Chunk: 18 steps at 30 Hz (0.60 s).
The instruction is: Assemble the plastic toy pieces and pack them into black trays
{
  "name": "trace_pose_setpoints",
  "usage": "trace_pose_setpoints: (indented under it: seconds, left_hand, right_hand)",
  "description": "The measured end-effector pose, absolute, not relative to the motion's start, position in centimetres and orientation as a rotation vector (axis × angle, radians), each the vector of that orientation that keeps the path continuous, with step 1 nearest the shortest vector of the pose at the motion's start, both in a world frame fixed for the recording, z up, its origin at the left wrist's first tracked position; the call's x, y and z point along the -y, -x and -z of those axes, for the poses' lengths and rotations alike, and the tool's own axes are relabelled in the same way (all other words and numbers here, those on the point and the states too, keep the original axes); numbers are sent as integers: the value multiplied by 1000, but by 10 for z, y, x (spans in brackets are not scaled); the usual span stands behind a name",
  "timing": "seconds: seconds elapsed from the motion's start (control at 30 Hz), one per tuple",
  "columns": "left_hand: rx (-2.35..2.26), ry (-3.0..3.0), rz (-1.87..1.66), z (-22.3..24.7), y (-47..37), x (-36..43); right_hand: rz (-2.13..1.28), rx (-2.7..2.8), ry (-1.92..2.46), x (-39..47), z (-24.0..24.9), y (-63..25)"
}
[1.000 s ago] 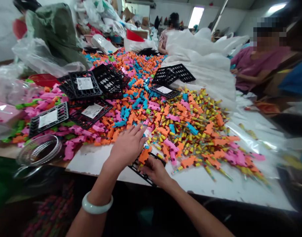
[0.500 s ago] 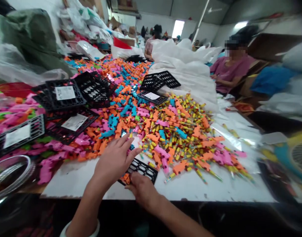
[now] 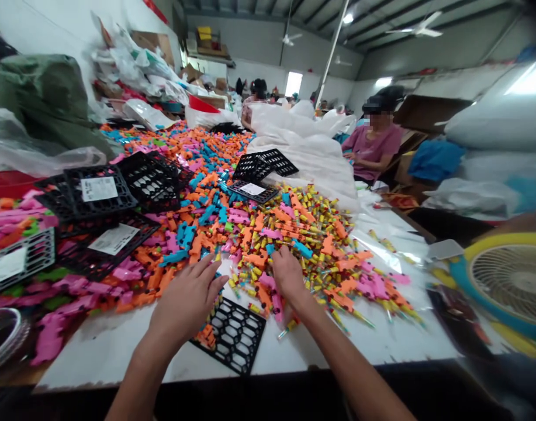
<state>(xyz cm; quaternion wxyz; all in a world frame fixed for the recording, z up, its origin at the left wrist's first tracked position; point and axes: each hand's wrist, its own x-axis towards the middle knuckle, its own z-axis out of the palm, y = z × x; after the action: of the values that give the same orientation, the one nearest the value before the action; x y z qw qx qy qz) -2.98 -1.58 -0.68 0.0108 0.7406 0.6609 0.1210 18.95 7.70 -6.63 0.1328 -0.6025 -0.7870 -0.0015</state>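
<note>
A black honeycomb tray (image 3: 239, 336) lies on the white tabletop near the front edge, with orange pieces (image 3: 206, 337) at its left end. My left hand (image 3: 184, 298) is over the tray's upper left part, fingers spread; whatever lies under the palm is hidden. My right hand (image 3: 287, 272) reaches into the heap of yellow-capped tubes (image 3: 314, 263), its fingers bent down among tubes and toy pieces. What those fingertips touch is too small to make out. Pink pieces (image 3: 276, 304) lie just below the right hand.
Black trays with white labels (image 3: 99, 190) lie stacked on the left over orange, pink and blue pieces (image 3: 213, 202). A yellow-and-blue fan (image 3: 508, 280) stands at the right. A person in a pink shirt (image 3: 375, 146) sits behind white sheeting (image 3: 300, 146).
My right hand has left the tray and moved up and right into the tube heap. More of the tray shows. The view has tilted up and shifted right.
</note>
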Motion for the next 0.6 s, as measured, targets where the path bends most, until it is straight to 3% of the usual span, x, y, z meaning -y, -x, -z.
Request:
trace_pose_setpoints:
  seconds: [0.17, 0.37, 0.43, 0.6]
  left_hand:
    - [-2119, -2288, -355, -7, 27, 30]
    - [-2186, -2325, -271, -2, 12, 37]
    - [-2184, -2342, -239, 2, 10, 37]
    - [-2146, -2389, -298, 6, 14, 37]
  right_hand:
    - [-276, 2046, 1607, -62, 65, -200]
    - [-1659, 1642, 1100, -1, 91, -173]
    - [-1943, 1525, 958, 15, 104, -151]
    - [-1992, 1457, 826, 25, 123, -124]
